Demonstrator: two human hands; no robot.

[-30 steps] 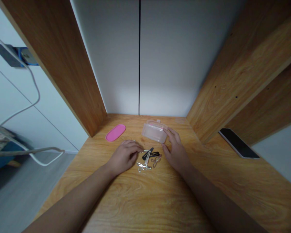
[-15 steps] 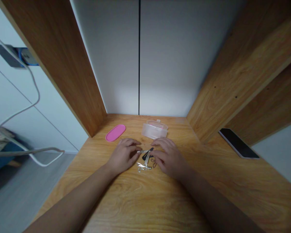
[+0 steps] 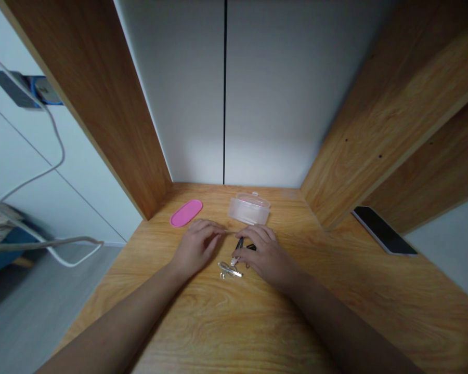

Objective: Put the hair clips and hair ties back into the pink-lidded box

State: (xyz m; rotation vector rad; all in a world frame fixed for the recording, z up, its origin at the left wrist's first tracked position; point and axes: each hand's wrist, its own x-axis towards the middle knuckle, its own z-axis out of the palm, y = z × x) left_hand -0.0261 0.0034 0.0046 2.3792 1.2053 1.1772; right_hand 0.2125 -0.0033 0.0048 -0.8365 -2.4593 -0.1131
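My left hand (image 3: 197, 248) lies over the table on the left, its fingertips closed on the end of a thin, pale hair clip (image 3: 230, 231) that is mostly hidden. Across from it, my right hand (image 3: 268, 253) curls over a small pile, fingertips at the other end of that clip. Beneath its fingers a black snap hair clip (image 3: 239, 243) shows in part. A light clip (image 3: 234, 261) lies by the right thumb. Closer to me are shiny silver clips (image 3: 230, 269), loose on the wood. Something small and brownish is mostly covered by the right hand.
Behind the hands stands a clear plastic box (image 3: 248, 212) with its lid off. A pink oval lid (image 3: 186, 213) lies to the left. On the right, a dark flat device (image 3: 382, 230) rests by the wooden panel. A white cable (image 3: 58, 140) hangs at far left.
Both hands have shifted slightly away from me with the thin clip between their fingertips. The right fingers have curled further over the pile, covering more of the black clip and the brown piece.
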